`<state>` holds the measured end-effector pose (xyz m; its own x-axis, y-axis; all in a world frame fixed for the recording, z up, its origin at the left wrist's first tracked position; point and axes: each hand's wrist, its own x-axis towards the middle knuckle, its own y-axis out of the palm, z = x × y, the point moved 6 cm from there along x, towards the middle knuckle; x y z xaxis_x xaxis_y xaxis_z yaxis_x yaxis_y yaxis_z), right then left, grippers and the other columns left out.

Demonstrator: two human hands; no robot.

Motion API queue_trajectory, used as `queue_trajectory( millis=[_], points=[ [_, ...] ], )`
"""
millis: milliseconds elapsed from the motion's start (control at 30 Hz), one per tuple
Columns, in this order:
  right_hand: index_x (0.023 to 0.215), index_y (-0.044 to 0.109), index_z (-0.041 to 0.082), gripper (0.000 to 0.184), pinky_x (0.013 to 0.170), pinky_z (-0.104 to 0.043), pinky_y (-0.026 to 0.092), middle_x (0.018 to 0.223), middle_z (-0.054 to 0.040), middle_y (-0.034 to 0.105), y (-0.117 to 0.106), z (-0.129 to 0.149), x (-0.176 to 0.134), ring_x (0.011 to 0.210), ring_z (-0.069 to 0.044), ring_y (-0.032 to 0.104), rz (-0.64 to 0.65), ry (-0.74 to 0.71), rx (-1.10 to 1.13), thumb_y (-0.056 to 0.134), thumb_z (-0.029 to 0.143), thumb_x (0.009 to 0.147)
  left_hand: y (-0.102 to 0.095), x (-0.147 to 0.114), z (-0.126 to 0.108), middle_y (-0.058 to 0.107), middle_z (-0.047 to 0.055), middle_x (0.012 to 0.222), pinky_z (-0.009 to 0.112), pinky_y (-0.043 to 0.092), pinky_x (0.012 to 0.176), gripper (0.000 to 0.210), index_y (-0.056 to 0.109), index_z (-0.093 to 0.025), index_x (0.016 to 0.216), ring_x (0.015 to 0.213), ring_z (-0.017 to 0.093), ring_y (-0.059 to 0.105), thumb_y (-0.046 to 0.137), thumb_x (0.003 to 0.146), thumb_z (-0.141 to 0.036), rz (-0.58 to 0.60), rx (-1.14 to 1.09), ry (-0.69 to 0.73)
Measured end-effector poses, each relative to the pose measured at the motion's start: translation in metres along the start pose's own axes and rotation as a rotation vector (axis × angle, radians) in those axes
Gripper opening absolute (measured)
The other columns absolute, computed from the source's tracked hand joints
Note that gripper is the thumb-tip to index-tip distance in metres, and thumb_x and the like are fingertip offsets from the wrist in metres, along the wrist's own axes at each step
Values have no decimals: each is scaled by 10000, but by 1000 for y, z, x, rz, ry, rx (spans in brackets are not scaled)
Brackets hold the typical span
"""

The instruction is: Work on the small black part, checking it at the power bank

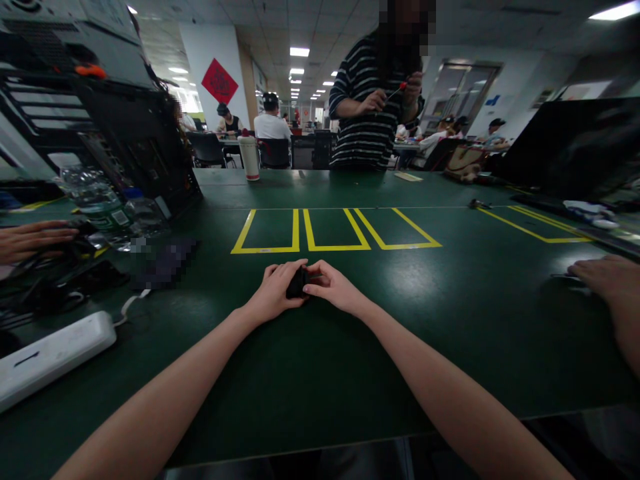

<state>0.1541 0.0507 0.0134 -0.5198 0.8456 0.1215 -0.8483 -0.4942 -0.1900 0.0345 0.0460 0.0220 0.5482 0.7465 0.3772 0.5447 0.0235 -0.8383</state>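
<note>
A small black object (297, 284) sits between my two hands, low over the green table (350, 373); its kind I cannot make out. My left hand (274, 291) is closed round its left side, the fingers curled over the top and the thumb along the near edge. From the right, my right hand (334, 285) pinches the same object with bent fingers and thumb. Much of it is hidden behind the fingers. Just beyond the hands, yellow tape outlines (337, 248) mark the tabletop.
At the left are a white power strip (60, 357), a plastic bottle (103, 207) and a black computer case (135, 147). A white cup (249, 157) stands at the far edge. Other people's hands rest at left (35, 241) and right (607, 277); a person in stripes (367, 100) stands opposite.
</note>
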Motion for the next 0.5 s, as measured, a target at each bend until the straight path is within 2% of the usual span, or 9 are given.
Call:
queue_trajectory(
  millis=[133,333,500],
  points=[
    [981,452,223,344,923,-418,424,1091,-18,502,1,2,-1,1060,-190,516,19,-29,33,650,213,700,0,0,0,464,62,1225,430,230,969,682,255,-261,1277,1143,249,418,620,703,-224,3,-8,-4],
    [970,470,229,210,855,-398,472,1078,-20,495,2,4,-2,1025,-189,527,-34,-18,14,550,284,784,-3,-1,-1,471,64,1213,446,231,974,651,262,-263,1276,1140,254,424,610,726,-277,14,-22,-16],
    [1058,451,234,304,864,-421,456,1086,-37,501,0,3,-2,1016,-195,528,-51,20,-45,557,292,780,-2,0,1,472,69,1207,442,241,974,654,262,-249,1276,1141,252,419,612,725,-286,7,-22,-24]
  ],
)
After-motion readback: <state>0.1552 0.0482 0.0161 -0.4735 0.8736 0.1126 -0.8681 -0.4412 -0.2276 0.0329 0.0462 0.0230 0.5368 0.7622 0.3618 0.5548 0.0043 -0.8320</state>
